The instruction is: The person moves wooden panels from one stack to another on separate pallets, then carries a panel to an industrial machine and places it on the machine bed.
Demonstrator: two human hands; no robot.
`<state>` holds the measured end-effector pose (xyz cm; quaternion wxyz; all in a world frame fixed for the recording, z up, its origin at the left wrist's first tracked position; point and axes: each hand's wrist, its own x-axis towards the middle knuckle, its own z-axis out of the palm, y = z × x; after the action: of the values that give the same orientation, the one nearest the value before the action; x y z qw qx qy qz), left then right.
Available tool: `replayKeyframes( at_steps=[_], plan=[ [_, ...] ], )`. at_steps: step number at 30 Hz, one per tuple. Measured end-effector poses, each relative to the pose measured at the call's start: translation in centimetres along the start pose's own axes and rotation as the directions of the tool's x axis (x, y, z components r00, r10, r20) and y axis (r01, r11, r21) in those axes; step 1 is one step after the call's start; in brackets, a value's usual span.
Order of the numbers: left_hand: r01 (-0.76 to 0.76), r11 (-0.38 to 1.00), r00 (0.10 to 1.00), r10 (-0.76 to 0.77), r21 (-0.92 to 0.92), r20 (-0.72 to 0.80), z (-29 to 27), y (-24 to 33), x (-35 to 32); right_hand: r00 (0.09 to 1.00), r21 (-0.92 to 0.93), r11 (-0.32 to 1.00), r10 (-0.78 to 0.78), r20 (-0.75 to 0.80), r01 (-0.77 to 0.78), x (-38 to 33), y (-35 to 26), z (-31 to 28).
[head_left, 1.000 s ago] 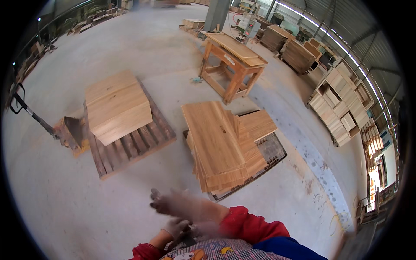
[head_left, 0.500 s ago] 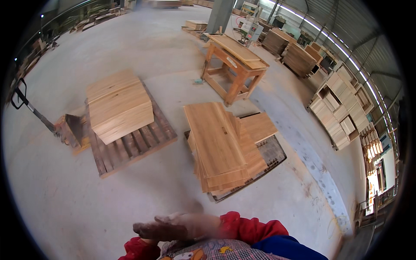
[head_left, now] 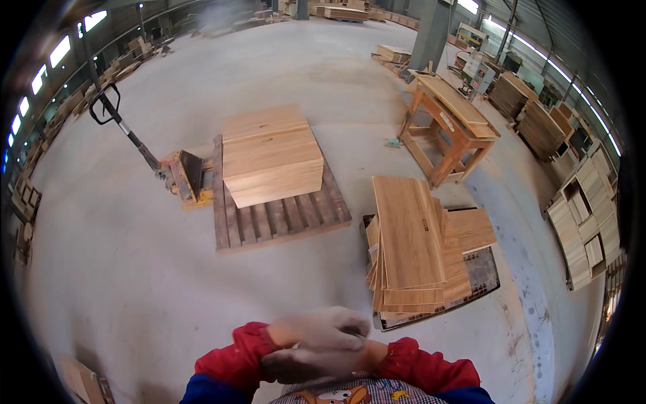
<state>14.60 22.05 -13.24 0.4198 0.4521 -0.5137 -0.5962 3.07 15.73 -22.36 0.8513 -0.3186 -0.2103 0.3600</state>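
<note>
My left hand (head_left: pixel 326 325) and my right hand (head_left: pixel 299 363), both in greyish work gloves, cross in front of my body and touch each other. The left lies over the right, its fingers near the right wrist. No object shows in either hand. Blur and overlap hide how the fingers are bent. Nearest to them is a fanned stack of wood-grain boards (head_left: pixel 407 236) on a dark pallet (head_left: pixel 481 273), ahead to the right. Farther ahead, a neat stack of similar boards (head_left: pixel 269 145) sits on a brown slatted pallet (head_left: pixel 289 219).
A pallet jack (head_left: pixel 182 178) stands at the left of the slatted pallet, handle up. Beyond the fanned boards is a wooden workbench (head_left: pixel 457 128), with a grey pillar (head_left: pixel 431 37) behind it. Wooden cabinet frames (head_left: pixel 585 215) stand at far right. A wooden piece (head_left: pixel 81 380) lies at lower left.
My view has turned left, so the stacks and workbench sit farther right. My hands have gone from palm against palm to crossed, left over right.
</note>
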Motion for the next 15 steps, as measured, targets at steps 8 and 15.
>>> replayKeyframes(
  at_steps=[8, 15],
  plan=[
    [-0.054, 0.858, 0.997, 0.073, -0.511, 0.017, 1.9, -5.7, 2.4, 0.997, -0.254, 0.964, 0.08, 0.007, -0.075, 4.6, -7.8, 7.1],
    [-0.126, 0.558, 0.985, 0.166, -0.82, -0.038, 2.7, -3.2, 2.6, 0.891, -0.979, 0.187, -0.455, -0.017, 0.077, 6.9, -12.1, 8.0]
  ],
)
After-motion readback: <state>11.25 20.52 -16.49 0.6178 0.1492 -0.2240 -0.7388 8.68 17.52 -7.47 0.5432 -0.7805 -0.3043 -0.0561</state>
